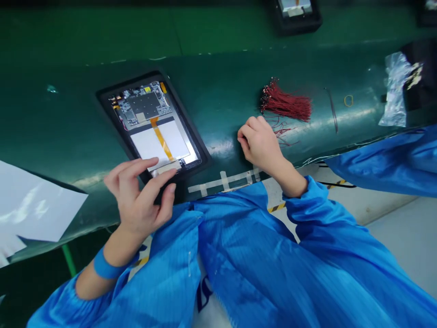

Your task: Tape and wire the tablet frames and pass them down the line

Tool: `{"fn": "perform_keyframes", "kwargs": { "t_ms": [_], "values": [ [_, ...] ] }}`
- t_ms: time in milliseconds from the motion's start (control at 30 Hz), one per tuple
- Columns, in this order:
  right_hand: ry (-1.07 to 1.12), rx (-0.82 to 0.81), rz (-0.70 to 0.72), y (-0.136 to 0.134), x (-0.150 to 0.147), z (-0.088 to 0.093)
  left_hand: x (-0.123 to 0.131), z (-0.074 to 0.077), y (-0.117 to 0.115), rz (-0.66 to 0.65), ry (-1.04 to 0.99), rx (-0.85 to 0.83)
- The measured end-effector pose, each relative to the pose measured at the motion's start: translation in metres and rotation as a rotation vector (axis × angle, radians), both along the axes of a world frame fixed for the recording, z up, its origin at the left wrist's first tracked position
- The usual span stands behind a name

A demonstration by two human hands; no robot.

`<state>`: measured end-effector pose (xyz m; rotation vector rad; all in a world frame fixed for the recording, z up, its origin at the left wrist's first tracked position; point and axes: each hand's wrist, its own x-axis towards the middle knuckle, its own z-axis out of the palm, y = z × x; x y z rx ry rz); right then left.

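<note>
An opened tablet (152,125) lies in a black tray on the green belt, its circuit board, white battery and orange flex strip showing. My left hand (139,196) rests at the tray's near edge, fingers stretched and touching the lower rim of the tablet. My right hand (259,143) sits on the belt to the right, fingers curled in a loose fist, just below a bundle of thin red wires (285,105). I cannot make out whether it pinches anything. A few loose red wires lie right beside its knuckles.
White paper sheets (37,205) cover the belt's left edge. Another tray with a device (295,13) sits at the far side. A crumpled plastic bag (396,89) lies at the right. A neighbour's blue sleeve (385,159) reaches in from the right. White tape marks (223,180) line the near edge.
</note>
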<state>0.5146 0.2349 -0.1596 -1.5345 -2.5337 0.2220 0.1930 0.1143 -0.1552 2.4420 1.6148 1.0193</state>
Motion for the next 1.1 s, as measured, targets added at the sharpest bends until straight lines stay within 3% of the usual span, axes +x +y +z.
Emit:
{"fn": "perform_keyframes", "kwargs": {
  "t_ms": [100, 167, 300, 400, 567, 800, 967, 1100],
  "values": [
    [0.101, 0.018, 0.086, 0.002, -0.003, -0.008, 0.030, 0.015, 0.014, 0.017, -0.186, -0.039],
    [0.232, 0.050, 0.200, 0.003, -0.002, -0.011, 0.049, 0.021, 0.024, 0.019, -0.320, -0.226],
    [0.449, 0.143, 0.373, 0.001, -0.004, -0.015, 0.083, 0.018, 0.048, -0.024, -0.564, -0.757],
    [0.520, 0.197, 0.434, -0.002, -0.007, -0.018, 0.103, 0.014, 0.067, -0.085, -0.677, -0.915],
    [0.539, 0.184, 0.407, -0.006, -0.003, -0.020, 0.114, 0.015, 0.083, -0.089, -0.664, -0.890],
    [0.517, 0.088, 0.261, -0.010, -0.008, -0.011, 0.105, 0.024, 0.080, -0.005, -0.419, -0.562],
    [0.519, -0.004, 0.260, -0.009, -0.026, -0.006, 0.093, 0.029, 0.069, 0.022, -0.491, -0.626],
    [0.423, -0.044, 0.378, -0.008, -0.040, -0.006, 0.061, 0.026, 0.045, 0.152, -0.398, -0.477]
  ]
}}
